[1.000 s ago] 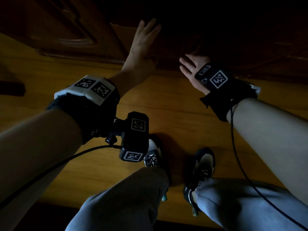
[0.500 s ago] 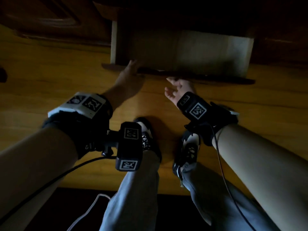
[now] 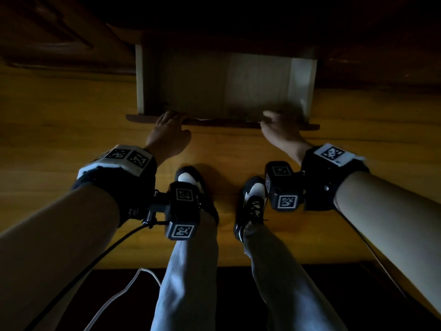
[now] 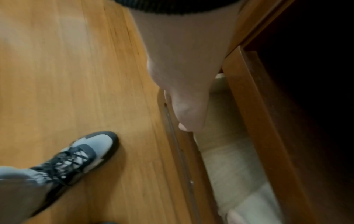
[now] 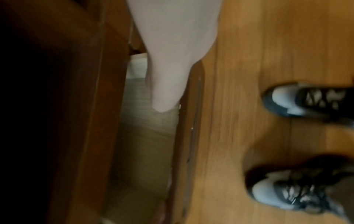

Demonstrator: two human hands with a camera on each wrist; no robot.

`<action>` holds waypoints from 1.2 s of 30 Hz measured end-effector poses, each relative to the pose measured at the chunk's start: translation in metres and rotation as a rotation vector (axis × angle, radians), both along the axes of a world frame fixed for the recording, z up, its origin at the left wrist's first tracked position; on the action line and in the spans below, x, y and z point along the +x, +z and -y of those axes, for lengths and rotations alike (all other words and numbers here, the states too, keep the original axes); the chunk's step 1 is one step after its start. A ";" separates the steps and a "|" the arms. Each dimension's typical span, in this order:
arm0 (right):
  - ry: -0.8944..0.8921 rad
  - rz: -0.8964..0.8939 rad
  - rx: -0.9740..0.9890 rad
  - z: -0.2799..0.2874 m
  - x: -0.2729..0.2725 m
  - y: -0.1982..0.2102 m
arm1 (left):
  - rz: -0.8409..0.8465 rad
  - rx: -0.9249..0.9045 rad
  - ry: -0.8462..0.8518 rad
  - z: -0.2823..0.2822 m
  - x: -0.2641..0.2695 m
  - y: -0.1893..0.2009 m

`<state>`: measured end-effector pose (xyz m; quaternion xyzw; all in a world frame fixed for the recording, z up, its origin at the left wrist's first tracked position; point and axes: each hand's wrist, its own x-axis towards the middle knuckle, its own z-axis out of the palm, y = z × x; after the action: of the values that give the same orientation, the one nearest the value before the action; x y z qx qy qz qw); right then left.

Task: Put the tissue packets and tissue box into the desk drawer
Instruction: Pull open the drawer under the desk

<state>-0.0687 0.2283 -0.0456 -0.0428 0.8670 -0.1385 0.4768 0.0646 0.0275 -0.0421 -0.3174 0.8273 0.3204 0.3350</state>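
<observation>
The desk drawer (image 3: pixel 214 87) stands pulled out under the dark desk, and its pale inside shows nothing in it. My left hand (image 3: pixel 169 126) grips the left part of the dark drawer front (image 3: pixel 222 122), with fingers hooked over its top edge. My right hand (image 3: pixel 278 125), blurred, grips the right part of that front the same way. In the left wrist view the left hand (image 4: pixel 184 94) lies over the drawer front (image 4: pixel 182 159). The right wrist view shows the right hand (image 5: pixel 168 78) reaching over the drawer front (image 5: pixel 189 136). No tissue packets or tissue box are in view.
Below the drawer is a yellow wooden floor (image 3: pixel 71 130). My two black and white shoes (image 3: pixel 191 182) and grey trouser legs (image 3: pixel 191 271) stand just behind the drawer front. A cable (image 3: pixel 78 271) hangs from the left wrist, and a dark mat (image 3: pixel 262 295) lies nearest me.
Both hands came down from the dark desk onto the drawer front. The drawer has slid far out toward me, and the right hand has shifted right along the front.
</observation>
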 end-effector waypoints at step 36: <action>-0.087 0.337 -0.202 -0.010 0.051 0.129 | 0.064 0.550 0.535 -0.019 0.041 0.110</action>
<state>-0.0173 0.2386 0.0837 -0.0290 0.7577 -0.2506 0.6019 0.1061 0.0470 0.0680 -0.4305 0.5875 0.5963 0.3377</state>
